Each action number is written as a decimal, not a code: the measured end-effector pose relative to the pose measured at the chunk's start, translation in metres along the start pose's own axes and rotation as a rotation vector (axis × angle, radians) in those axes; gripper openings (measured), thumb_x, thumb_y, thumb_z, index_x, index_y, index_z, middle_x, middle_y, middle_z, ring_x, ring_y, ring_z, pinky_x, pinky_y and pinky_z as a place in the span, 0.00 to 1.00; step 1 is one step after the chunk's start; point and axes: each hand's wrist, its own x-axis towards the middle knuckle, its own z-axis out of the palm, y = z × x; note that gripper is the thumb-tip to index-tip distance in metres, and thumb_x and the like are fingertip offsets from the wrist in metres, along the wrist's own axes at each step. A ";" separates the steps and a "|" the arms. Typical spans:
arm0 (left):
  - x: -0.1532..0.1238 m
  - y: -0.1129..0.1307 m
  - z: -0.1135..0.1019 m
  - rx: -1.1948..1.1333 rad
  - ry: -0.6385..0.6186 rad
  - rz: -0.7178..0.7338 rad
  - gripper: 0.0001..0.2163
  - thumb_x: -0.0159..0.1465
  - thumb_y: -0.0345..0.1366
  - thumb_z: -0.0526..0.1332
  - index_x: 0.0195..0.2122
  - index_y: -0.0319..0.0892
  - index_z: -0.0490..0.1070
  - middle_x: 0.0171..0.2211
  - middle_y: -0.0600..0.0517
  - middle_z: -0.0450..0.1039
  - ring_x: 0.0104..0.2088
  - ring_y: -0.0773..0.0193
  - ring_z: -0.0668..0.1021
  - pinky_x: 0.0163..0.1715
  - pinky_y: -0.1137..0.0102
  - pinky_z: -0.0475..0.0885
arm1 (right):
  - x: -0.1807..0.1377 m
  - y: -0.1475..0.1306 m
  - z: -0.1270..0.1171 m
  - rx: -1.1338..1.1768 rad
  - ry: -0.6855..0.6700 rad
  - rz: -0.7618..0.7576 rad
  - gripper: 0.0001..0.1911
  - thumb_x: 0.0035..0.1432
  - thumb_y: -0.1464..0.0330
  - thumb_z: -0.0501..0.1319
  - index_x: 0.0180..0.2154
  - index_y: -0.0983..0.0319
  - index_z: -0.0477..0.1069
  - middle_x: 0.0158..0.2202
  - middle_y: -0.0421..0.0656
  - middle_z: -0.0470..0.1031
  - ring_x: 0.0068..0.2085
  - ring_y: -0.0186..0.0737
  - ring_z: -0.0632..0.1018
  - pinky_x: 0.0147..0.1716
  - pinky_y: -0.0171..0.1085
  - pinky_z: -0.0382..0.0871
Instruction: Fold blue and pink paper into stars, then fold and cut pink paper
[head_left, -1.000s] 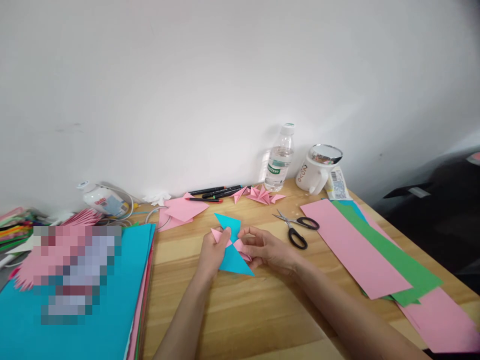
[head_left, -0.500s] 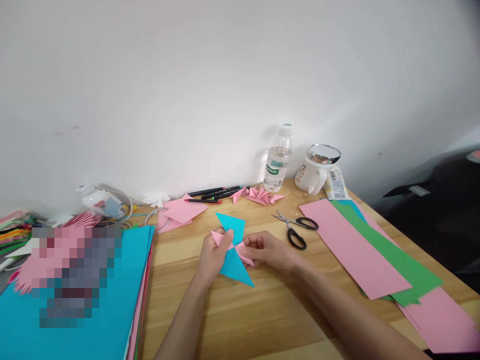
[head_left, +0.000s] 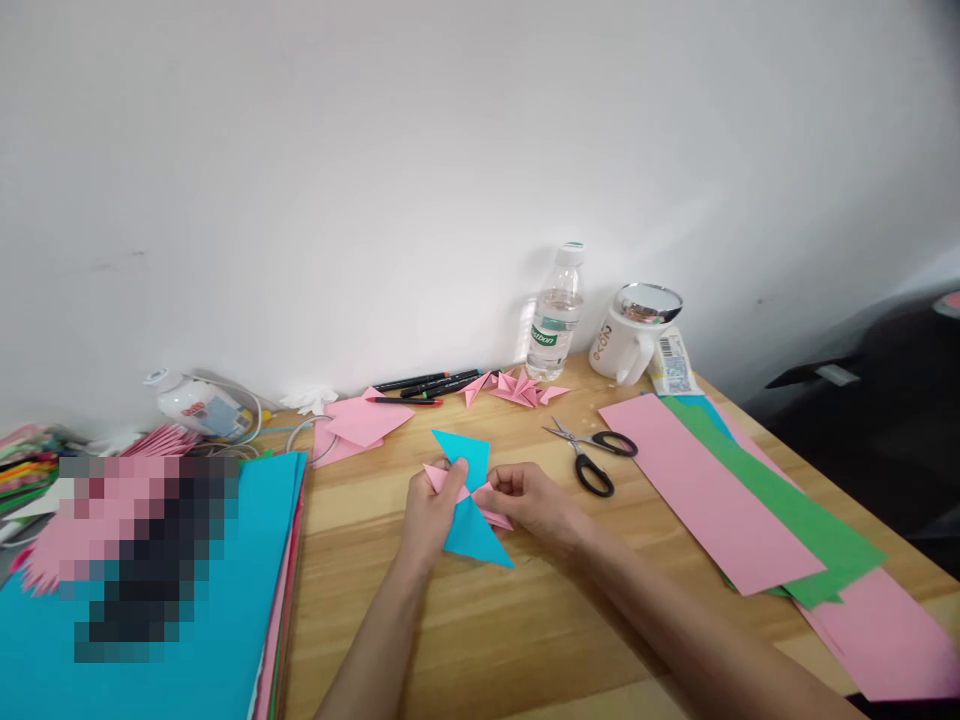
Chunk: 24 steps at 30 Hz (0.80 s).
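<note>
Both my hands hold a folded paper piece of blue (head_left: 472,528) and pink (head_left: 439,478) triangles just above the wooden table (head_left: 480,630). My left hand (head_left: 429,510) pinches its left side, fingers closed on the pink flap. On its right side my right hand (head_left: 534,500) is closed, thumb and fingers pinching the paper near the centre. The blue points stick out above and below my hands.
Black-handled scissors (head_left: 589,455) lie right of my hands. Long pink (head_left: 705,495) and green (head_left: 787,515) sheets cover the right side. A blue paper stack (head_left: 247,620) fills the left. At the wall stand a water bottle (head_left: 555,315), a white mug (head_left: 630,335), markers (head_left: 431,383) and folded pink pieces (head_left: 517,388).
The paper piece has turned slightly, its lower blue point swinging a little to the right. My right fingers have curled tighter onto its centre.
</note>
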 end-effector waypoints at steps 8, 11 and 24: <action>-0.003 0.004 0.004 -0.096 0.019 -0.054 0.19 0.45 0.50 0.66 0.18 0.41 0.60 0.15 0.59 0.59 0.17 0.72 0.62 0.17 0.76 0.57 | 0.001 0.004 0.001 0.156 -0.032 0.058 0.21 0.38 0.54 0.69 0.21 0.64 0.65 0.17 0.35 0.67 0.19 0.28 0.66 0.21 0.30 0.60; -0.004 0.007 0.006 -0.093 0.010 -0.059 0.19 0.47 0.51 0.65 0.19 0.41 0.62 0.15 0.59 0.60 0.17 0.72 0.62 0.17 0.76 0.57 | 0.002 0.005 0.000 0.107 -0.040 0.021 0.21 0.41 0.55 0.68 0.21 0.64 0.64 0.17 0.34 0.64 0.18 0.26 0.63 0.20 0.29 0.56; -0.002 0.004 0.003 -0.022 0.053 0.044 0.21 0.49 0.51 0.64 0.18 0.42 0.56 0.16 0.60 0.54 0.18 0.73 0.58 0.17 0.77 0.55 | 0.000 0.000 -0.006 0.232 -0.091 0.071 0.21 0.40 0.54 0.69 0.22 0.66 0.70 0.20 0.38 0.70 0.22 0.29 0.69 0.26 0.32 0.65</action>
